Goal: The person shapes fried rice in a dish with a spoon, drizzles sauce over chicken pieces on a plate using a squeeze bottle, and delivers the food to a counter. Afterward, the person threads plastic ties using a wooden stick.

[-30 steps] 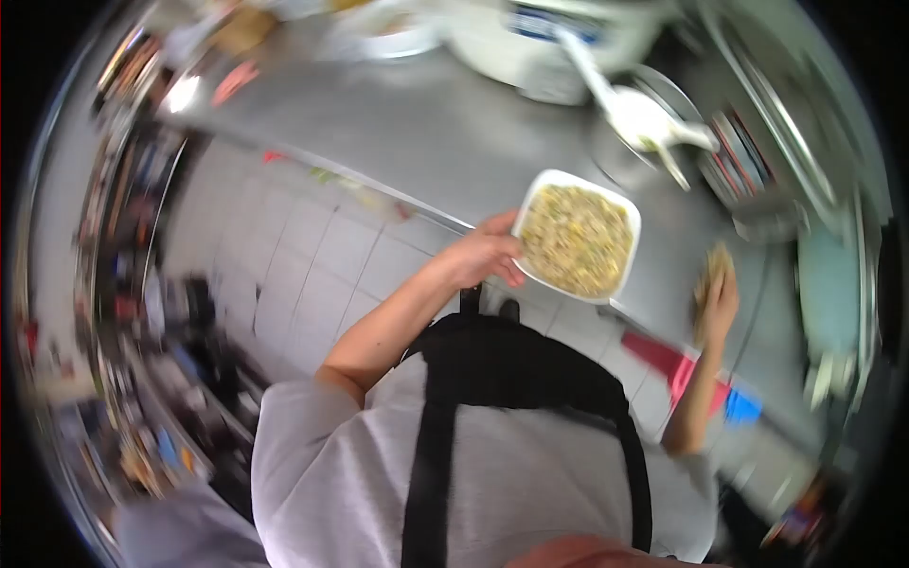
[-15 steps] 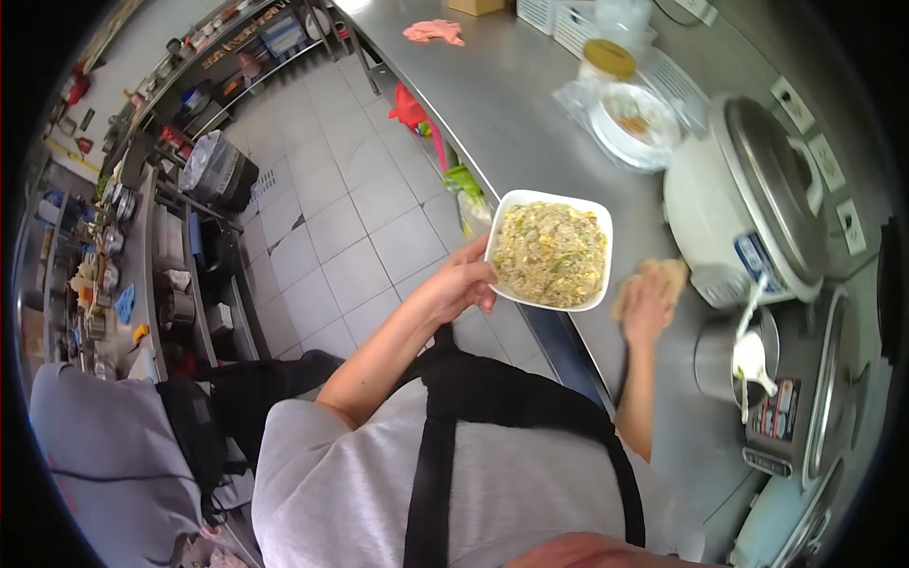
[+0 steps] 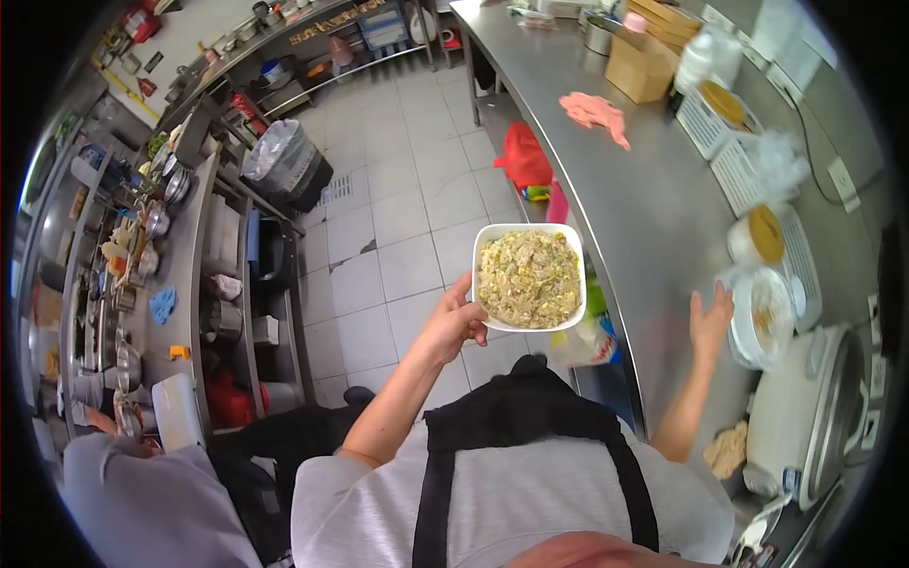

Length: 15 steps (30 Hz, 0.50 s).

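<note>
My left hand (image 3: 458,324) grips a square white bowl (image 3: 477,305) by its left side. Fried rice (image 3: 530,276) with yellow egg and green bits fills it close to the rim. Over the steel counter (image 3: 653,246), my right hand (image 3: 710,320) is empty, its fingers spread. Just beyond those fingertips is a round white container (image 3: 763,320) with plastic wrap about it and some orange-brown food inside. A tan cloth (image 3: 727,449) lies crumpled on the counter, nearer my body than the right hand.
A large rice cooker (image 3: 791,417) stands right of the cloth. Farther along the counter are a pink cloth (image 3: 595,114), a cardboard box (image 3: 642,66) and white baskets (image 3: 739,170). A lined bin (image 3: 289,161) stands on the tiled floor. Another person (image 3: 161,502) is at the left.
My right hand has let go of the tan cloth and moved forward along the counter, opening. The view has shifted forward along the counter; the bowl stays in my left hand.
</note>
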Available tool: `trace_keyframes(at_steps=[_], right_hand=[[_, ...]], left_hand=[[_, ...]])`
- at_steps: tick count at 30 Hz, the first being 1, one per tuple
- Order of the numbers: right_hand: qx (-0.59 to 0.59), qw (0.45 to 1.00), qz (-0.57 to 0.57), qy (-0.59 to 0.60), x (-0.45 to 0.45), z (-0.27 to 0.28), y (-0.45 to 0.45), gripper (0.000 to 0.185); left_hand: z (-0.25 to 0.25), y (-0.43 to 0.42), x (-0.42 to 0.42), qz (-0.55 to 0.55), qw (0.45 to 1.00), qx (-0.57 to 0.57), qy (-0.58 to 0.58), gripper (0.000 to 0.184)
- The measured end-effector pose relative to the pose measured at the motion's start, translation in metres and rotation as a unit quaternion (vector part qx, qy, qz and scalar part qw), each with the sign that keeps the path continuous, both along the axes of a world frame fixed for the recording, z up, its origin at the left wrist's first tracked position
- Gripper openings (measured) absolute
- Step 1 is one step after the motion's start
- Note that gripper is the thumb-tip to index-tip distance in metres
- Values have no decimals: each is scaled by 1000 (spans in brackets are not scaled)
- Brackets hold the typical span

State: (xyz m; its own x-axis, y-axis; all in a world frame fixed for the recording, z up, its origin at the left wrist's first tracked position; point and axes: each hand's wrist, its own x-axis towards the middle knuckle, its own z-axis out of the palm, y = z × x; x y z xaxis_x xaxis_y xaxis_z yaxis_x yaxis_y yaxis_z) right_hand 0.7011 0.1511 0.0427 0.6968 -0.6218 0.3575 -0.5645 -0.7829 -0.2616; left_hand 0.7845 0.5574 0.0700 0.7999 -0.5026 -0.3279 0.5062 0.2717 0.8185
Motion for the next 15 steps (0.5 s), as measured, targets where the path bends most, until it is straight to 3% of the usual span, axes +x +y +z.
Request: trace_keyframes(at_steps=[5,7,9,11,12,13,14,15], right_hand=[[56,995,75,-18,126,9,3,59],[256,958,108,-76,179,18,1,63],[286,948,113,-86,245,7,-15,65],[223,970,72,-61,319,-1,-16,66],[345,934,61,-62,353,20,12,66],[176,977,89,-79,408,-34,-12,61],[462,831,287,-118,458,-54,-17,53],[608,773,175,36,476,4,40,48]], left_hand=[[-2,25,78,56,998,-11,9,62],[-3,33,113,72,997,-3,13,62],[-9,42,149,109,994,-3,24,60],[-4,55,183,118,992,1,32,60],[-4,59,201,143,989,9,27,59],[-7,63,220,167,986,16,21,58],[-1,65,238,183,983,21,17,57],[8,68,254,202,979,27,12,56]])
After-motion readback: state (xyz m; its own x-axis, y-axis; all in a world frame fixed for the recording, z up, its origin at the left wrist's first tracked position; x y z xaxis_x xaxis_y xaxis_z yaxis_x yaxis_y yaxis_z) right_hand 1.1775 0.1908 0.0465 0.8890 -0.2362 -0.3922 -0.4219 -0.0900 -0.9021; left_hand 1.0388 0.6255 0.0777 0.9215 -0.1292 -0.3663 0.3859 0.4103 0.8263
